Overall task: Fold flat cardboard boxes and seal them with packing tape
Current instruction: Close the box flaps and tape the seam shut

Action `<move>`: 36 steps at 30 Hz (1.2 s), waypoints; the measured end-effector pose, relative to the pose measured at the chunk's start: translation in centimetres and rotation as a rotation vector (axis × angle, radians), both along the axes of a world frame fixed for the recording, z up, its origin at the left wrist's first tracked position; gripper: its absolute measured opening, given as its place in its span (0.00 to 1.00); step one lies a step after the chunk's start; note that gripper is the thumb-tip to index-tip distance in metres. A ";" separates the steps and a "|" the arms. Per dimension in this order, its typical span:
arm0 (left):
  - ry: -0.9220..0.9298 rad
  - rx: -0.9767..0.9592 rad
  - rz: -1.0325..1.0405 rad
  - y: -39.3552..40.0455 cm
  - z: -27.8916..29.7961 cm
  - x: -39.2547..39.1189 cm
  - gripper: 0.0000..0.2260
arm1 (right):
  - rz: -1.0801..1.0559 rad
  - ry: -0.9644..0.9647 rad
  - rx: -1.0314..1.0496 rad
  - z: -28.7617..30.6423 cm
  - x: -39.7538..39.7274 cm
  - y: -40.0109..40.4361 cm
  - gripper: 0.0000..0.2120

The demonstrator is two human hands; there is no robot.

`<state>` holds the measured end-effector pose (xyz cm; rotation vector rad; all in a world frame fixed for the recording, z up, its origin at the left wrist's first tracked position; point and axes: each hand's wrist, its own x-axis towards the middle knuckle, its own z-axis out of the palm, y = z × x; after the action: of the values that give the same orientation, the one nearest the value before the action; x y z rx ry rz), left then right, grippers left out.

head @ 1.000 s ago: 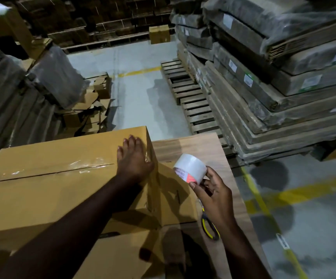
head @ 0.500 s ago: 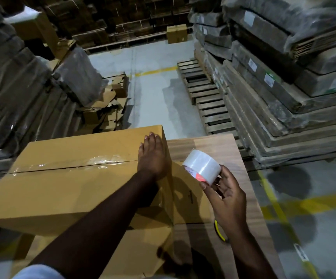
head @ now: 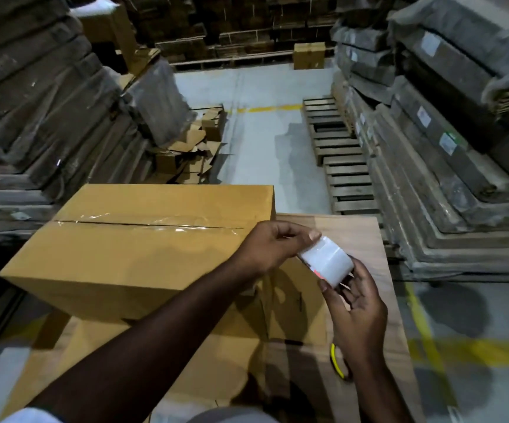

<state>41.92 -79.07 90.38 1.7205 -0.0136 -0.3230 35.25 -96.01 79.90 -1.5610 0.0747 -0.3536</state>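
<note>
Since the earlier frame, the person's left hand (head: 270, 244) has lifted off the top of the folded cardboard box (head: 143, 248) and moved right to meet the roll of packing tape (head: 326, 263). Its thumb and curled fingers now pinch the upper left edge of the roll. The right hand (head: 355, 303) holds the roll from below, fingers curled up around its lower side, palm facing up.

Both hands and the roll hover just past the box's right end, above a wooden tabletop (head: 357, 236). The box sits on the table to the left, its top flaps closed and a strip of clear tape (head: 155, 225) running along the centre seam, shiny and slightly wrinkled. Flat cardboard sheets (head: 204, 355) lie under the box and reach toward the camera.

A yellow-rimmed object (head: 337, 360) shows on the table just below the right wrist, mostly hidden; what it is cannot be told.

Around the table is a dim warehouse. Wrapped stacks of flat cardboard (head: 448, 166) rise on the right beside wooden pallets (head: 338, 154). More wrapped stacks (head: 39, 111) stand on the left, with loose cardboard scraps (head: 192, 151) at their foot. A small closed carton (head: 309, 56) sits far back on the grey floor (head: 262, 138), which carries yellow lines.
</note>
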 end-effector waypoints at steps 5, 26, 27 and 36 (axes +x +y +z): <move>-0.047 0.063 0.129 1.0 -0.7 -0.1 0.07 | -0.006 -0.031 -0.079 -0.7 0.0 -0.1 0.36; -0.195 0.000 -0.150 2.4 1.1 -5.2 0.30 | 0.316 -0.146 0.007 3.1 -0.9 0.5 0.46; -0.204 -0.021 -0.154 2.4 1.1 -5.4 0.30 | 0.332 -0.131 0.017 3.7 -1.0 0.6 0.47; -0.625 0.133 0.033 3.2 0.5 -6.7 0.21 | 0.194 -0.225 -0.129 4.8 -0.8 2.1 0.34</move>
<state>35.17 -75.90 90.92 1.8906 -0.4272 0.2530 34.42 -93.96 84.71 -1.6304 -0.2770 -0.3841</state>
